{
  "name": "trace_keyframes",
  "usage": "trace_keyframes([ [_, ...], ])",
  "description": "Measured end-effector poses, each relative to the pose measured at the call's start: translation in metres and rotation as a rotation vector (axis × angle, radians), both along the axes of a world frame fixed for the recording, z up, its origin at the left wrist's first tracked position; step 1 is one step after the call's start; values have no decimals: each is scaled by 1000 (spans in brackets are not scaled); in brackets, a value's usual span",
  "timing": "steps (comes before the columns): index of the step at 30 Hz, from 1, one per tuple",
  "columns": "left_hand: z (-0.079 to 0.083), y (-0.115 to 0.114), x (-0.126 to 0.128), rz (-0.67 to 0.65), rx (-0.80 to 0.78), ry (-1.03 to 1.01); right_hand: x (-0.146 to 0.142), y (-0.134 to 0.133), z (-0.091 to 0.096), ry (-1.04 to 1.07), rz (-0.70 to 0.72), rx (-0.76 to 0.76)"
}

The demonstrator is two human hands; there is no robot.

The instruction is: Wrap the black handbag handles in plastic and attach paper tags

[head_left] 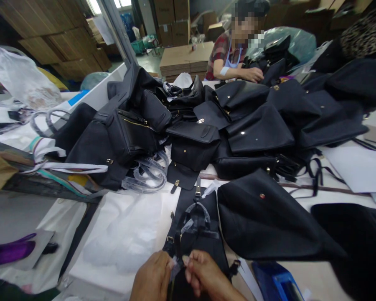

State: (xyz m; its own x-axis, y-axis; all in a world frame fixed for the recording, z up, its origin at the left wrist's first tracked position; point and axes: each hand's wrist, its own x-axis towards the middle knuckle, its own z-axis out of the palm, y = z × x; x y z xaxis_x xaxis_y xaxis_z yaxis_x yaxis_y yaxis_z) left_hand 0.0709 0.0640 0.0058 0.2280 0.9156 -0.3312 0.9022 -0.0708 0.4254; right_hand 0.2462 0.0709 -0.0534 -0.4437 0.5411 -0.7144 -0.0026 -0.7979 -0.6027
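At the bottom of the head view, my left hand (152, 278) and my right hand (205, 276) meet over a black handbag (196, 228) lying flat in front of me. Both hands pinch a strip of clear plastic wrap (177, 264) at the bag's near edge. The bag's handle (196, 213) is wound in the same clear plastic, and brass buckles show on its straps. A larger black bag (269, 217) lies just to the right of it.
A big heap of black handbags (238, 121) covers the table beyond. A person in a plaid shirt (228, 54) works on bags at the far side. White plastic sheets (125, 234) lie left, a blue object (277, 284) near right, cardboard boxes (188, 58) behind.
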Motion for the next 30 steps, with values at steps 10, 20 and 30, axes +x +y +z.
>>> trace_keyframes([
  [10,6,8,-2,-89,13,56,23,120,56,-512,714,1325],
  [20,6,21,3,-67,77,47,57,140,24,-337,882,1226],
  [30,-17,26,4,-264,150,162,28,121,25,-318,866,1340],
])
